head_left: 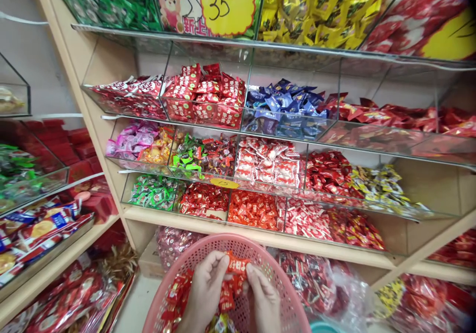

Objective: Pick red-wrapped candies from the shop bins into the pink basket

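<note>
A pink perforated plastic basket [163,293] fills the bottom middle of the view, holding several red wrapped candies [178,289] and a few yellow-green ones [222,324]. Above its contents, an orange-red wrapped candy [236,265] with white characters is stretched between both hands. Thumb and fingers of my left hand [208,283] pinch its left end. On the other side, my right hand [263,293] pinches the right end. More red wrappers [226,296] show between and below the hands, partly covered by them.
Wooden shelving [260,233] with clear bins of wrapped candy rises ahead. A yellow price card [228,4] reads 35. Below stand clear bags of candy [312,281], a cardboard box [150,261] and a teal rim [325,327]. Packets [44,224] lie on the left shelf.
</note>
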Available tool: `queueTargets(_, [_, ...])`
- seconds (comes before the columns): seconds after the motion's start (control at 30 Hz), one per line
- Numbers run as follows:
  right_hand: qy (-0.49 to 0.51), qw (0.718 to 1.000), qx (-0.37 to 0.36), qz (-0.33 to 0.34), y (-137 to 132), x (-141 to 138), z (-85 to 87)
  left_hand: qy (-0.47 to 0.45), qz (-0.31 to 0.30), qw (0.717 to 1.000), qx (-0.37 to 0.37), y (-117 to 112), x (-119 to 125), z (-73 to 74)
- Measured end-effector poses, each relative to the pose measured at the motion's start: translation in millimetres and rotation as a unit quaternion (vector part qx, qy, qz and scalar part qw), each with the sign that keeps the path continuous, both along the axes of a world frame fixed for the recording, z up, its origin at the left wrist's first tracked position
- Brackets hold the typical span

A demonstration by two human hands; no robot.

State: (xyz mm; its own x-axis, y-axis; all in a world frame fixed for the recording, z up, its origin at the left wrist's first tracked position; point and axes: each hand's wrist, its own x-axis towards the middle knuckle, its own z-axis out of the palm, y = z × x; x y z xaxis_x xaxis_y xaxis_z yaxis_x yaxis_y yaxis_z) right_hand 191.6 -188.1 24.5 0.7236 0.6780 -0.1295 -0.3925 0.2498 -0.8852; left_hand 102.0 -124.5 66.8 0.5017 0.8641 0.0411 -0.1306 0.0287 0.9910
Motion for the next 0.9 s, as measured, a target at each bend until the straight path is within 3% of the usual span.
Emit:
queueTargets(0.13, [0.141,0.989,0.022,0.026,3.4,-3.5,4.8,-0.001,0.005,1.0,-0.031,0.3,0.4,-5.6])
queueTargets(0.23, [0.15,0.987,0.005,0.058,2.6,-2.4,0.8,0.017,0.011,0.998,-0.055,3.6,0.8,-11.9])
queueTargets(0.3, [0.077,0.994,-0.032,0.07,0.5,0.7,-5.9,0.033,0.007,0.998,-0.053,6.2,0.7,-16.3])
queueTargets(0.4, [-0.139,0.985,-0.091,0.039,-3.6,7.5,-17.4,0.055,-0.004,0.998,-0.019,8.7,-0.1,-23.2])
queueTargets(0.47, [-0.308,0.945,-0.107,0.007,-6.1,12.6,-25.1,0.071,-0.002,0.997,0.019,9.1,-0.8,-27.4])
queueTargets(0.57, [-0.514,0.852,-0.105,-0.004,-7.7,20.3,-38.2,0.1,-0.002,0.993,0.059,8.7,-1.8,-30.8])
queueTargets(0.63, [-0.595,0.797,-0.1,-0.007,-7.4,24.5,-46.6,0.114,-0.012,0.991,0.071,7.9,-2.4,-30.7])
queueTargets(0.7, [-0.634,0.768,-0.092,-0.012,-6.9,26.8,-52.2,0.126,-0.022,0.988,0.081,6.9,-2.9,-29.5])
queueTargets(0.77, [-0.636,0.767,-0.085,-0.011,-7.0,27.0,-54.2,0.138,-0.027,0.986,0.09,6.0,-3.3,-28.8])
queueTargets(0.9, [-0.567,0.816,-0.11,0.025,-10.6,23.2,-51.8,0.172,-0.024,0.977,0.123,4.6,-4.1,-33.4])
